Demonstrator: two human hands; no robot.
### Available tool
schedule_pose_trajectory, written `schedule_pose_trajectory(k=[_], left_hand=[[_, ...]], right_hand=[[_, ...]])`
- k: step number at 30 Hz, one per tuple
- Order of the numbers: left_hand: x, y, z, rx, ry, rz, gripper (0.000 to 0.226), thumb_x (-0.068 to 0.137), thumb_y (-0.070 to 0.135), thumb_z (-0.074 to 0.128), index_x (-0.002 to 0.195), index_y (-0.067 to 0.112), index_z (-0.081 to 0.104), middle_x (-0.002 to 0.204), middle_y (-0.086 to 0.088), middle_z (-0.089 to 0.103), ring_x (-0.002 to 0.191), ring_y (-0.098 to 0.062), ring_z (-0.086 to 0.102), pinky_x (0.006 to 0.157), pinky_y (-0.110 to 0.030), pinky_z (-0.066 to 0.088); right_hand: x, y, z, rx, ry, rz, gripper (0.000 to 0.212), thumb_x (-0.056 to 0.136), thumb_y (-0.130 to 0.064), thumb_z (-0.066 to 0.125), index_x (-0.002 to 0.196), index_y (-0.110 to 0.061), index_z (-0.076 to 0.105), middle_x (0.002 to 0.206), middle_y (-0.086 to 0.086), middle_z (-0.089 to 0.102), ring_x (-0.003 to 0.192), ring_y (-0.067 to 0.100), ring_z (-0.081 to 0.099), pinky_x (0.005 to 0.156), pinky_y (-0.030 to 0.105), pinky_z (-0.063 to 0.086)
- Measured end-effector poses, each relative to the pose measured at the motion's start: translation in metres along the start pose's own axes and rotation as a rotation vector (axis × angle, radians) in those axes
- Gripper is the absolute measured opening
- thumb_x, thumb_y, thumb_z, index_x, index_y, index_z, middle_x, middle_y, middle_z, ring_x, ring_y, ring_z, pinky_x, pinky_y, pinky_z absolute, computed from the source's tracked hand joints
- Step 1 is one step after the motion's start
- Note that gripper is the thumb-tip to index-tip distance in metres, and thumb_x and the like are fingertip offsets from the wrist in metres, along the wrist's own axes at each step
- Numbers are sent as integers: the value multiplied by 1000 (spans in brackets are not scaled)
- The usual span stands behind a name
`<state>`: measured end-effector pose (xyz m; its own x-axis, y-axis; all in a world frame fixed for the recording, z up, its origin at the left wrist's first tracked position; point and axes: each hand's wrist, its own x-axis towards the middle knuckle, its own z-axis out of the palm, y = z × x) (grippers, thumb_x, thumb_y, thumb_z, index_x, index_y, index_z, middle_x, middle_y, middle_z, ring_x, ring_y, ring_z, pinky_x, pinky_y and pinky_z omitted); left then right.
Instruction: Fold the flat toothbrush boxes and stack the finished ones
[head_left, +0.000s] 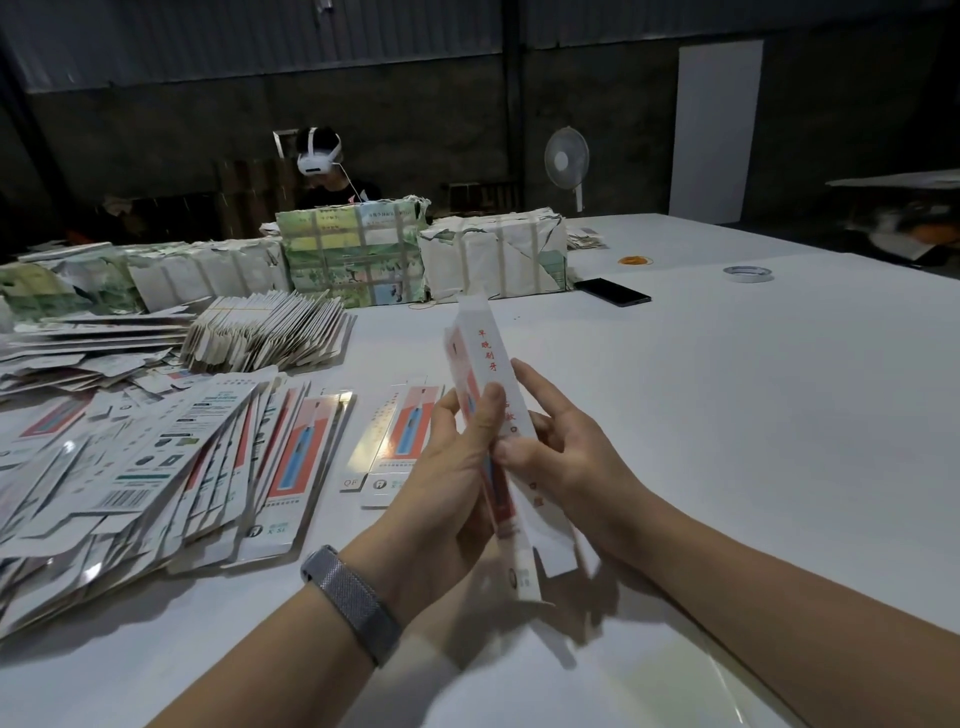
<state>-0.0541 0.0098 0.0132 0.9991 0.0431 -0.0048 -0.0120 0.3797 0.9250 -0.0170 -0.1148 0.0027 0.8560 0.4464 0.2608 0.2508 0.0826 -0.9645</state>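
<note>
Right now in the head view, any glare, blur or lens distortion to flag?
Head view: glare on the glossy flat boxes left of the hands; dim, murky background; wide-angle bending at the table edges; slight blur on the lower flap of the held box; soft shadows under both forearms.

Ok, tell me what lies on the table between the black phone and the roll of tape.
Nothing: in the head view, only bare white table shows between the phone and the tape roll.

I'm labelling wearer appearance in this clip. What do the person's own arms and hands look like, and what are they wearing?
Both forearms are bare, with no sleeves or gloves in view. The left wrist carries a grey mesh-textured wristband. The left hand and right hand show no rings, markings or cables that I can see.
</note>
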Motion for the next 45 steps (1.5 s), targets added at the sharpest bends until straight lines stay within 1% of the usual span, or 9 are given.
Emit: schedule_pose_trajectory(k=[9,13,19,23,27,31,36,41,45], left_hand=[[1,-2,-10,174,-29,73,54,79,49,64,130,39,50,109,-11,74,90,-31,76,71,-43,62],[3,-2,-14,201,-42,115,51,81,42,66,128,35,50,99,-7,77,82,-30,76,65,-37,62],[4,1,-18,267,-77,154,53,78,43,68,126,33,49,86,-6,76,70,-25,74,56,-29,59],[7,-1,-22,317,-87,121,51,78,47,67,124,39,45,87,-6,76,75,-28,76,59,-30,59],[11,-5,-25,330,-4,158,26,99,45,53,122,34,49,101,-11,74,81,-26,77,65,-33,60],[13,-3,-27,372,39,263,14,105,45,40,117,46,47,93,4,74,83,-19,77,61,-26,59],[9,0,-25,333,-28,254,32,89,51,49,119,60,41,94,15,74,85,-21,77,61,-31,61],[10,-3,-27,263,-31,183,26,96,45,51,122,51,50,89,-1,75,76,-26,77,57,-34,60],[10,-7,-26,281,-89,147,37,90,47,56,126,43,50,84,-6,76,70,-28,75,54,-32,59]], right_hand=[[-2,0,-6,19,-15,-25,55,82,-31,59,135,-42,48,106,4,69,91,28,73,72,36,61],[-2,3,-8,61,-29,-14,50,83,-25,55,133,-29,55,106,10,71,92,31,73,75,41,61],[-1,4,-7,41,63,-29,43,89,-31,57,131,-24,58,102,-4,74,95,19,74,71,24,58],[-1,2,-6,30,44,-32,36,96,-29,52,131,-34,58,103,0,75,92,23,75,70,28,60],[-2,-2,-7,2,-9,-25,36,87,-29,47,117,-45,61,81,-6,73,82,19,75,66,25,58],[-2,-2,-7,-3,-57,-37,36,88,-31,49,120,-46,57,82,-9,72,85,18,75,67,23,58],[-3,1,-8,2,-71,-5,43,83,-37,47,124,-50,51,87,-11,73,89,19,75,69,25,59],[-1,2,-10,25,-27,50,62,80,-37,50,141,-45,40,89,-2,75,80,20,75,65,24,57],[3,3,-9,0,72,23,42,98,-38,55,139,-42,46,110,1,72,82,19,75,65,25,58]])
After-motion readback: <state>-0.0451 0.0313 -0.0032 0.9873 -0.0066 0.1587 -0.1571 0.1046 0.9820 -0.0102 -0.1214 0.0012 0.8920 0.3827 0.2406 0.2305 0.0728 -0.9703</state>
